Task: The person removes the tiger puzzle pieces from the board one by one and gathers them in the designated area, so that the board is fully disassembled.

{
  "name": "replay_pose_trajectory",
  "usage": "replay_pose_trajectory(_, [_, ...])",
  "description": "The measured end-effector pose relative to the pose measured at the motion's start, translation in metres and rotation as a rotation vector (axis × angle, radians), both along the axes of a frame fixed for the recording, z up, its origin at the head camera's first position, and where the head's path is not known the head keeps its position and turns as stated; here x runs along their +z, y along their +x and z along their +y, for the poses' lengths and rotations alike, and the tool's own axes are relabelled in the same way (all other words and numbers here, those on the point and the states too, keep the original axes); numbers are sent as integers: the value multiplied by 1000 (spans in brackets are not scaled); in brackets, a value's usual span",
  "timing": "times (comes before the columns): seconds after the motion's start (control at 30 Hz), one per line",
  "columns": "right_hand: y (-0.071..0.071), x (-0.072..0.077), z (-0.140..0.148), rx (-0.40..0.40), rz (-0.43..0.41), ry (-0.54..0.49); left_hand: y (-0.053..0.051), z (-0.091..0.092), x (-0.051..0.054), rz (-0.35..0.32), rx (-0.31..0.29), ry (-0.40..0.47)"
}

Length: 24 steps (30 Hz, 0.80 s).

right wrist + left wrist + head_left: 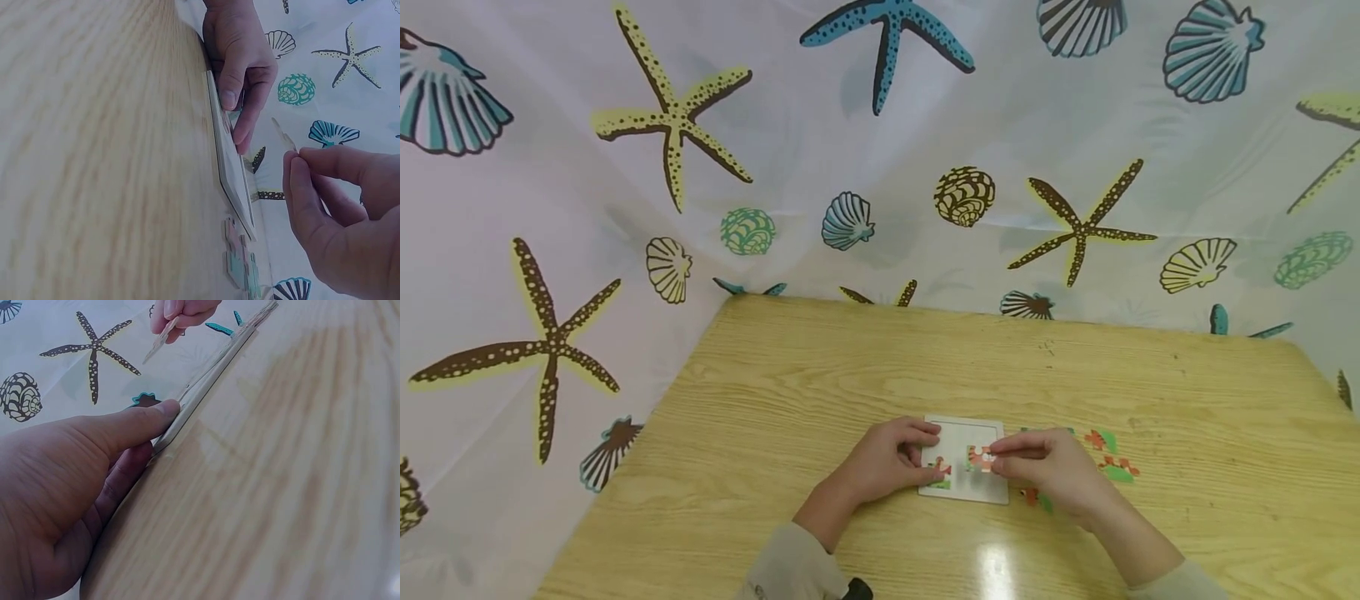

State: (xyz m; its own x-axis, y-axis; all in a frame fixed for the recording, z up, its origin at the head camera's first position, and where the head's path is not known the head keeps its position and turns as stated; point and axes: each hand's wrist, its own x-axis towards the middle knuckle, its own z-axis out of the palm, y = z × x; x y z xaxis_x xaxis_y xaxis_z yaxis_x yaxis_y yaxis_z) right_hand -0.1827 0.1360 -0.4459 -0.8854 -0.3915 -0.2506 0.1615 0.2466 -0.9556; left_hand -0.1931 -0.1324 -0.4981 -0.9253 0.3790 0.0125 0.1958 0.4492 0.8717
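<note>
My right hand (1063, 471) pinches a jigsaw piece (980, 458) with red and green print between thumb and fingertips. In the right wrist view the piece (284, 134) is seen nearly edge-on, raised off the white puzzle board (232, 169). My left hand (883, 457) rests on the left side of the board (966, 492), thumb and forefinger apart. Its thumb (147, 422) lies straight and presses at the board's near left edge in the left wrist view. Beside that thumb another printed piece (942, 477) lies in the board's lower left corner, partly covered.
Loose jigsaw pieces (1118, 469) lie on the wooden table (760, 383) to the right of the board, some partly hidden by the right hand. One more piece (1030, 497) lies near the board's lower right corner. A shell-and-starfish cloth (895, 167) hangs behind and left.
</note>
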Motion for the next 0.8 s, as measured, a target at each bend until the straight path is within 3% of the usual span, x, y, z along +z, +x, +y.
replay_pose_trajectory(0.5, [4, 4, 16, 27, -20, -29, 2, -1, 1, 6, -2, -5])
replay_pose_trajectory(0.8, [6, 6, 23, 6, 14, -3, 1, 0, 1, 16, -3, -8])
